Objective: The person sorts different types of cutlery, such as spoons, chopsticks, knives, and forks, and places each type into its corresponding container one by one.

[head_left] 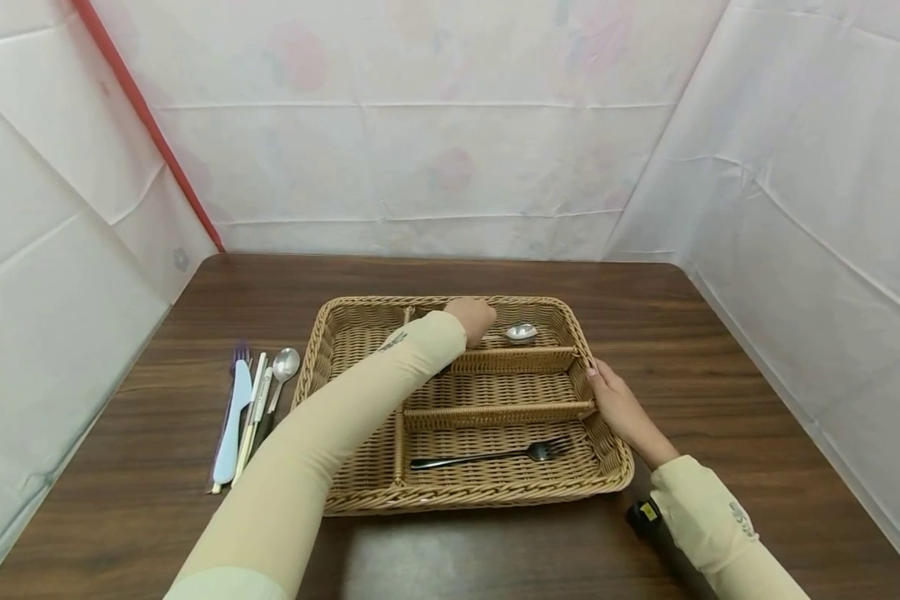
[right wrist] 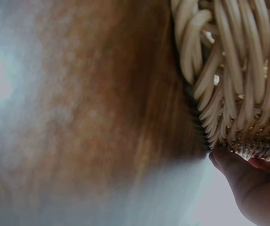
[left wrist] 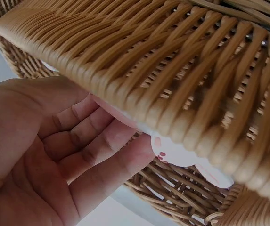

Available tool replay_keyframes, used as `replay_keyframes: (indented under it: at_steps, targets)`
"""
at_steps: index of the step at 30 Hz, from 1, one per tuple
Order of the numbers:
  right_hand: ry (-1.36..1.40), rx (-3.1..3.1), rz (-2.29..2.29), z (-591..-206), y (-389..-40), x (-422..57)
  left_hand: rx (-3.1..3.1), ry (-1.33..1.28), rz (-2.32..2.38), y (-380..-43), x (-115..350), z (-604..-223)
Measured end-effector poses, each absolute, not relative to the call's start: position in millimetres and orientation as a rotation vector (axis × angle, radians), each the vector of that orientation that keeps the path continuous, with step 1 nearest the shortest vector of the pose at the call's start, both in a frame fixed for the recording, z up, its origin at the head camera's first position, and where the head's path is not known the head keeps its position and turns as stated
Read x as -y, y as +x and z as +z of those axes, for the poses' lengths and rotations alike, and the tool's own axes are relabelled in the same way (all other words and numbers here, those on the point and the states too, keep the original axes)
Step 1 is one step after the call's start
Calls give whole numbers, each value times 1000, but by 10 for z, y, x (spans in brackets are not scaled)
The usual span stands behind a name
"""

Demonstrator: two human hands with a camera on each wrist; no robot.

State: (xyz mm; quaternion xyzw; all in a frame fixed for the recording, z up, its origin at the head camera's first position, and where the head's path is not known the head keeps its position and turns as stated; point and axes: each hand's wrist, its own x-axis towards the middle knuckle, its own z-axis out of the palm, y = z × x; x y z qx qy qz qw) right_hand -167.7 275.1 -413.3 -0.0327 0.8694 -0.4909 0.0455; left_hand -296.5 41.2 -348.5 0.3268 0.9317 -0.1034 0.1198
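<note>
A wicker basket [head_left: 498, 412] with several compartments stands on the table. My left hand [head_left: 471, 317] reaches into its back compartment and holds a spoon [head_left: 521, 333] by the handle, with the bowl lying to the right. In the left wrist view, the left hand's fingers [left wrist: 97, 141] lie at the spoon's white rabbit-shaped handle end [left wrist: 172, 151]; the wicker divider [left wrist: 139, 70] hides part of the grip. On the basket's right rim, my right hand [head_left: 621, 407] grips the woven side. A dark-handled fork [head_left: 543, 450] lies in the front compartment.
Left of the basket, a loose group of cutlery lies on the wooden table [head_left: 435, 550]: a pale blue knife [head_left: 228, 446], a purplish fork [head_left: 241, 353], light chopsticks [head_left: 251, 425] and a spoon [head_left: 286, 363]. White patterned sheets [head_left: 450, 167] hang around the table.
</note>
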Motion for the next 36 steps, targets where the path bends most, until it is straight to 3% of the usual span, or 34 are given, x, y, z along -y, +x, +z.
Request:
replay_keyframes:
  at_steps: [22,29,36]
  targets:
    - [-107,-2643,-1510,-4169,-1689,-2752,-2678,825,-303,-3071,-407,-3721]
    - [-111,-2639,-1499,-4141,-1695,-2737,-2690,858,-272,-3005,-315,-3576]
    - [-114,-2628,-1526,-4113,-1713,-2735,-2817,967,-108,-2774,97,-3106]
